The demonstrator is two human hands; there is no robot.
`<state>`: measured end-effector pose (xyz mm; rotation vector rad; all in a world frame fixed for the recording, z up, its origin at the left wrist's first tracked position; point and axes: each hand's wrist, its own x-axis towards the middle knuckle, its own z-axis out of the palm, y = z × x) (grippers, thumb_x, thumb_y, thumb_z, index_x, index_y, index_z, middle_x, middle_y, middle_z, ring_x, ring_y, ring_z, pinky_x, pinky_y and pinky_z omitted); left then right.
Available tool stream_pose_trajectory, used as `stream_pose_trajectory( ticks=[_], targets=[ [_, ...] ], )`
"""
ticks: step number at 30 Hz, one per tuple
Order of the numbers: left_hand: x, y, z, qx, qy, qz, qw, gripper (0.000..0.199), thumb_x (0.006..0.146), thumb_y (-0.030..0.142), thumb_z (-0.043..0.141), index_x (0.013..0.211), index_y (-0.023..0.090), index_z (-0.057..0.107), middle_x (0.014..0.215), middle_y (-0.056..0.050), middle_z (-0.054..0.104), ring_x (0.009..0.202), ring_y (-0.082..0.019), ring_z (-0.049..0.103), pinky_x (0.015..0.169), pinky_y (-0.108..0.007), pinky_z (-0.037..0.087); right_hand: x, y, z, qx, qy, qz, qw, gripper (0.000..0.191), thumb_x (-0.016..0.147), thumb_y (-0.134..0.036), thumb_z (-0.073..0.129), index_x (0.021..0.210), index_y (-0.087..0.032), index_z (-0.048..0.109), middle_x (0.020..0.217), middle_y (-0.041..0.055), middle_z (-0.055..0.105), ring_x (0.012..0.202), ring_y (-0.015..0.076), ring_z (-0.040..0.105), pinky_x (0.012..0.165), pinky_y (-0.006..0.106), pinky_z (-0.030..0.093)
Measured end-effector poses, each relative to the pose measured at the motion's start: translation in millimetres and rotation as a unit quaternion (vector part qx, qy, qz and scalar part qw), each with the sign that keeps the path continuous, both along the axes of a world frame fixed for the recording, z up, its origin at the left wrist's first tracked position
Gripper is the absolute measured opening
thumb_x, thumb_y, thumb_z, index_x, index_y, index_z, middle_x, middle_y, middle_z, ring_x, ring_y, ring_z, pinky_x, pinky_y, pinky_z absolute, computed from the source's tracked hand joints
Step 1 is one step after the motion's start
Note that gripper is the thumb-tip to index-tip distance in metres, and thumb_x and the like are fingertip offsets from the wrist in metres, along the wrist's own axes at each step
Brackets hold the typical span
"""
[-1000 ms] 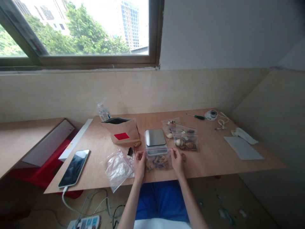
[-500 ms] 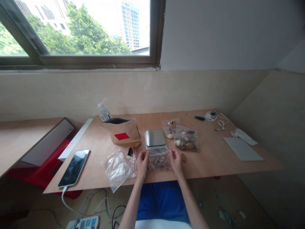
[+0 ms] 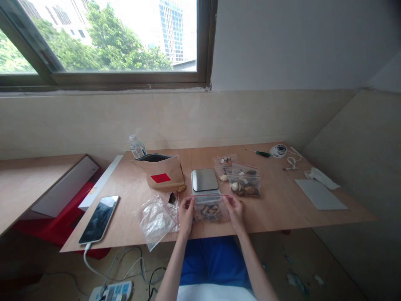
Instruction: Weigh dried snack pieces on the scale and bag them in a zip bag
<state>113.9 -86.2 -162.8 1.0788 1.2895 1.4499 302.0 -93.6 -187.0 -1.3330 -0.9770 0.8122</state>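
Note:
A clear zip bag with brown dried pieces in it is held near the table's front edge. My left hand pinches its top left corner, and my right hand pinches the top right corner. The red zip line runs straight between them. Just behind the bag lies a flat scale with a metal plate. Two filled zip bags lie behind and to the right. Left of my left hand are crumpled clear bags and a dark piece. An open brown paper pouch stands behind them.
A phone on a cable lies at the left edge, and a water bottle stands at the back left. Toward the right are a screwdriver, a white camera, a cable and a white sheet.
The top edge of the held bag has straightened and is now pulled taut between my hands. My right hand has shifted slightly to the right.

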Motion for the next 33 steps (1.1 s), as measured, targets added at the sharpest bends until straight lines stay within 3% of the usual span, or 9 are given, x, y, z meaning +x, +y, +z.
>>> stream_pose_trajectory(
  ticks=[6, 9, 11, 12, 14, 18, 23, 30, 33],
  targets=[
    [-3.2, -4.9, 10.4, 0.015, 0.023, 0.004, 1.000, 0.028, 0.075, 0.044, 0.061, 0.080, 0.016, 0.065, 0.079, -0.005, 0.065, 0.075, -0.017, 0.059, 0.071, -0.026, 0.043, 1.4, -4.7, 13.4, 0.016, -0.008, 0.009, 1.000, 0.027, 0.077, -0.042, 0.058, 0.085, -0.016, 0.060, 0.081, 0.0071, 0.069, 0.076, 0.0198, 0.064, 0.072, 0.033, 0.050],
    [-2.8, -9.5, 17.2, 0.028, 0.039, 0.001, 0.999, 0.025, 0.077, 0.041, 0.060, 0.082, 0.017, 0.064, 0.081, -0.005, 0.065, 0.077, -0.017, 0.059, 0.071, -0.026, 0.044, -0.8, -7.4, 31.3, 0.054, -0.147, -0.027, 0.987, 0.025, 0.079, -0.040, 0.056, 0.090, -0.017, 0.061, 0.091, 0.0089, 0.067, 0.087, 0.0223, 0.062, 0.081, 0.038, 0.047],
    [-0.3, -12.6, 22.0, 0.039, 0.056, -0.015, 0.998, 0.023, 0.078, 0.038, 0.059, 0.085, 0.017, 0.064, 0.082, -0.006, 0.065, 0.078, -0.018, 0.060, 0.071, -0.026, 0.044, -6.4, -9.0, 49.8, 0.102, -0.270, -0.049, 0.956, 0.028, 0.081, -0.036, 0.054, 0.102, -0.018, 0.060, 0.105, 0.0105, 0.063, 0.101, 0.0242, 0.056, 0.091, 0.042, 0.041],
    [1.5, -13.8, 24.6, 0.046, 0.061, -0.025, 0.997, 0.022, 0.079, 0.037, 0.059, 0.086, 0.017, 0.065, 0.083, -0.006, 0.065, 0.078, -0.018, 0.060, 0.071, -0.027, 0.044, -10.5, -9.5, 60.2, 0.125, -0.321, -0.034, 0.938, 0.030, 0.082, -0.033, 0.053, 0.108, -0.020, 0.058, 0.112, 0.0107, 0.061, 0.108, 0.0245, 0.052, 0.095, 0.043, 0.037],
    [5.2, -15.2, 29.9, 0.058, 0.063, -0.039, 0.996, 0.021, 0.079, 0.037, 0.059, 0.085, 0.018, 0.065, 0.084, -0.006, 0.065, 0.080, -0.019, 0.060, 0.072, -0.027, 0.044, -20.2, -9.3, 80.9, 0.149, -0.398, 0.061, 0.903, 0.028, 0.084, -0.029, 0.050, 0.110, -0.023, 0.059, 0.115, 0.0089, 0.060, 0.112, 0.0239, 0.049, 0.097, 0.043, 0.034],
    [7.4, -14.4, 39.5, 0.085, 0.066, -0.067, 0.992, 0.019, 0.079, 0.036, 0.058, 0.084, 0.019, 0.065, 0.085, -0.006, 0.064, 0.083, -0.019, 0.058, 0.074, -0.028, 0.043, -33.4, -2.0, 108.0, 0.148, -0.463, 0.211, 0.848, 0.017, 0.086, -0.029, 0.051, 0.091, -0.023, 0.065, 0.090, 0.0050, 0.068, 0.094, 0.0215, 0.058, 0.089, 0.040, 0.039],
    [2.8, -14.1, 43.8, 0.080, 0.070, -0.088, 0.990, 0.021, 0.079, 0.038, 0.058, 0.079, 0.019, 0.065, 0.082, -0.006, 0.064, 0.079, -0.019, 0.058, 0.070, -0.027, 0.042, -31.9, 10.5, 110.5, 0.152, -0.479, 0.273, 0.820, 0.028, 0.092, -0.028, 0.040, 0.081, -0.022, 0.064, 0.078, 0.0028, 0.069, 0.071, 0.0171, 0.060, 0.072, 0.031, 0.043],
    [3.1, -16.9, 46.3, 0.086, 0.066, -0.077, 0.991, 0.021, 0.081, 0.038, 0.055, 0.081, 0.019, 0.064, 0.079, -0.004, 0.063, 0.074, -0.018, 0.058, 0.070, -0.026, 0.043, -38.5, 3.0, 97.1, 0.195, -0.543, 0.244, 0.780, 0.034, 0.094, -0.023, 0.031, 0.077, -0.018, 0.061, 0.069, 0.0054, 0.064, 0.063, 0.0166, 0.058, 0.069, 0.030, 0.040],
    [1.8, -17.5, 48.1, 0.097, 0.084, -0.081, 0.988, 0.021, 0.080, 0.038, 0.056, 0.078, 0.019, 0.065, 0.077, -0.004, 0.062, 0.075, -0.018, 0.057, 0.071, -0.027, 0.042, -37.4, -1.4, 92.3, 0.195, -0.534, 0.243, 0.786, 0.033, 0.095, -0.022, 0.031, 0.083, -0.019, 0.061, 0.074, 0.0058, 0.066, 0.067, 0.0172, 0.059, 0.070, 0.031, 0.040]
  ],
)
